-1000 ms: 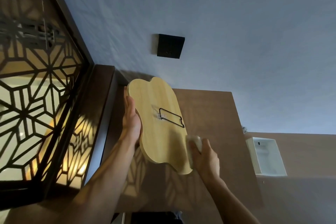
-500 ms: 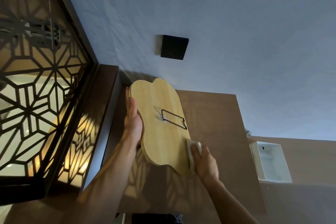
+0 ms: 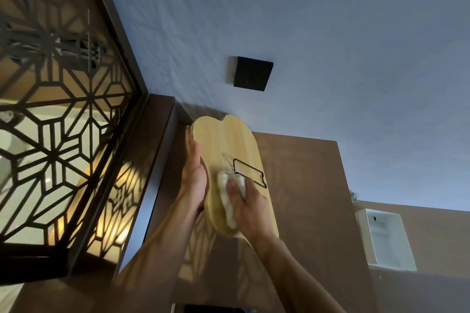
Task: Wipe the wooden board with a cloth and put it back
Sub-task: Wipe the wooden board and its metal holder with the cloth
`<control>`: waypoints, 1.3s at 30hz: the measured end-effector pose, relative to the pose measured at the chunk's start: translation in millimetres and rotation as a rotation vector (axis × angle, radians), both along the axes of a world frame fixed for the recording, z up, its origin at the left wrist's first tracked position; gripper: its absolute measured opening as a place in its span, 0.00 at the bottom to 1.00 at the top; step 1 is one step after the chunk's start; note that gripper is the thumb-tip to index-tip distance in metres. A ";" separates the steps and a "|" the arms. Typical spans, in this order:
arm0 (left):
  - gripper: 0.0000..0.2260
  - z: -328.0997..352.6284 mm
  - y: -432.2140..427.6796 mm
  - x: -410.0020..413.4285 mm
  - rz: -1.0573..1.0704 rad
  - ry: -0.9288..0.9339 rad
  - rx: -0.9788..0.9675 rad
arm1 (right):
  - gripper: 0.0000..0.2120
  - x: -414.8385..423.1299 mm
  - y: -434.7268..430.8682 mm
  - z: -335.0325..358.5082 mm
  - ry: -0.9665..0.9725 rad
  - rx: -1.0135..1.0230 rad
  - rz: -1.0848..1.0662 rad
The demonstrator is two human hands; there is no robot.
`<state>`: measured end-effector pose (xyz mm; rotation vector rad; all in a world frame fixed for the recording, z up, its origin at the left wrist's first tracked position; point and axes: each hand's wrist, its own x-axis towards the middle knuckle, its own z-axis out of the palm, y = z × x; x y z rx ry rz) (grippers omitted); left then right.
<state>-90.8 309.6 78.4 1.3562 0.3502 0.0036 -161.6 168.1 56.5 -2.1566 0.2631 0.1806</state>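
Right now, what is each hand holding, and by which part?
The left hand steadies the board by its left edge, palm flat. The right hand presses a bunched cloth against the board's face, fingers on top.

Right hand (image 3: 250, 207) slid cloth (image 3: 229, 195) inward across board (image 3: 226, 145).

Bare wall (image 3: 330, 58) rt of board (image 3: 223, 142); lattice screen (image 3: 58, 140) close lt.
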 end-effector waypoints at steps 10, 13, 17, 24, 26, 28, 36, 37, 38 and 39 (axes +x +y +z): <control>0.26 -1.4 2.3 -3.1 0.011 0.127 0.046 | 0.17 11.6 -103.1 -58.5 0.296 -0.372 -0.235; 0.24 -1.7 3.0 -2.5 0.032 0.111 0.080 | 0.18 13.7 -78.0 -29.3 0.160 -0.228 -0.239; 0.22 1.1 3.0 -4.1 0.031 0.052 -0.052 | 0.22 -2.6 0.5 13.9 -0.021 0.020 0.042; 0.25 1.6 5.7 -7.9 0.072 0.191 0.043 | 0.21 3.4 -22.7 -26.2 0.079 -0.074 -0.026; 0.25 0.8 5.4 -8.2 0.072 0.194 0.028 | 0.24 6.3 -53.8 -48.8 0.132 -0.143 -0.111; 0.25 2.2 4.6 -7.3 0.060 0.188 0.048 | 0.23 10.3 -76.5 -64.8 0.176 -0.235 -0.155; 0.22 1.2 6.4 -6.4 0.064 0.182 0.089 | 0.16 15.8 -92.4 -53.9 0.159 -0.325 -0.288; 0.22 1.0 6.9 -6.8 0.054 0.154 0.107 | 0.18 14.4 -77.4 -41.8 0.105 -0.256 -0.283; 0.22 -0.2 7.3 -7.1 0.046 0.125 0.125 | 0.20 11.5 -59.0 -29.5 0.062 -0.169 -0.248; 0.22 -2.4 8.0 -6.7 0.045 0.112 0.139 | 0.22 7.6 -38.9 -19.0 0.036 -0.092 -0.179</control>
